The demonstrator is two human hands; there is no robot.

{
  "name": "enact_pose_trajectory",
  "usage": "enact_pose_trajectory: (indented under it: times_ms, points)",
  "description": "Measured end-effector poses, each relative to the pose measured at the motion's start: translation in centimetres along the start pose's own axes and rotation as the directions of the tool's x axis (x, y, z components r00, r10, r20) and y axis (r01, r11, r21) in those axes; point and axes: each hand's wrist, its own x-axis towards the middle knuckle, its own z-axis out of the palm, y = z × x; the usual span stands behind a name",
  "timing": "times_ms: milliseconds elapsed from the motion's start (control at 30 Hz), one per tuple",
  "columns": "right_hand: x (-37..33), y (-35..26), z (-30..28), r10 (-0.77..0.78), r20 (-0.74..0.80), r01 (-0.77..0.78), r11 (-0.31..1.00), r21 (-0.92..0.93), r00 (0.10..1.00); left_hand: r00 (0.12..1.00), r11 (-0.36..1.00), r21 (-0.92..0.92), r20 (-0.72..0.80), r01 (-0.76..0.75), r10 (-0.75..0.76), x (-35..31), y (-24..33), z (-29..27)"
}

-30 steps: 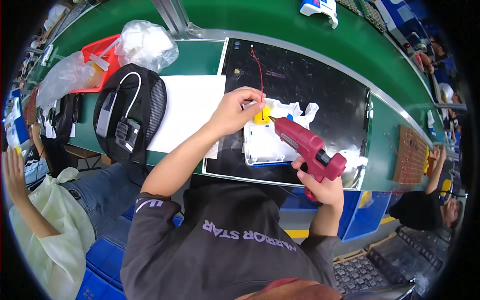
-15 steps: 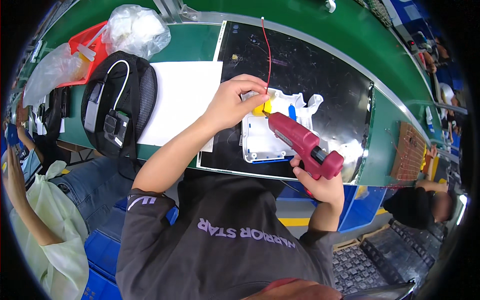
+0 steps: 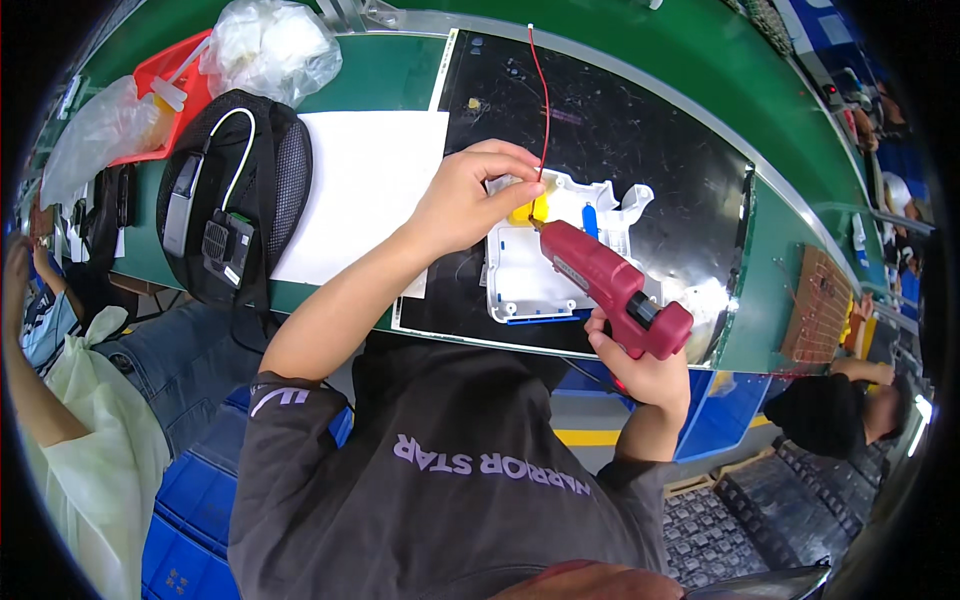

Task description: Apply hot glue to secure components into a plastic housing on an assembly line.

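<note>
My right hand (image 3: 640,372) grips a dark red hot glue gun (image 3: 598,272), its nozzle angled up and left to a yellow part (image 3: 530,208) in a white plastic housing (image 3: 535,272). Between the thumb and fingers of my left hand (image 3: 475,195) a thin red wire (image 3: 547,105) is pinched close to the yellow part. The wire runs away from me and ends in a small white connector (image 3: 530,27). A blue piece (image 3: 590,220) sits inside the housing, right of the yellow part. The nozzle's very tip meets the yellow part's edge; whether glue flows cannot be seen.
The housing lies on a black mat (image 3: 680,190) on the green bench. To the left are a white paper sheet (image 3: 365,190), a black mesh bag (image 3: 285,180) with devices, a red bin (image 3: 185,105) and a clear plastic bag (image 3: 270,55). A brown board (image 3: 820,305) stands far right. Co-workers sit on both sides.
The view has shifted slightly. My hands, the wire and the glue gun keep nearly the same places relative to the housing. The co-worker's arm at left has moved.
</note>
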Motion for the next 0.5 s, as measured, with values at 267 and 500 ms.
enact_pose_trajectory:
  times_ms: [267,500]
  points:
    - [-0.09,0.07,-0.07,0.023,-0.009,-0.023,1.0,0.002,1.0,0.999,1.0,-0.006,-0.033,0.005,-0.005,0.02,0.17,0.07]
    - [-0.18,0.24,-0.4,0.016,-0.006,-0.016,1.0,0.018,1.0,0.999,1.0,-0.002,-0.03,0.014,-0.014,0.05,0.29,0.04]
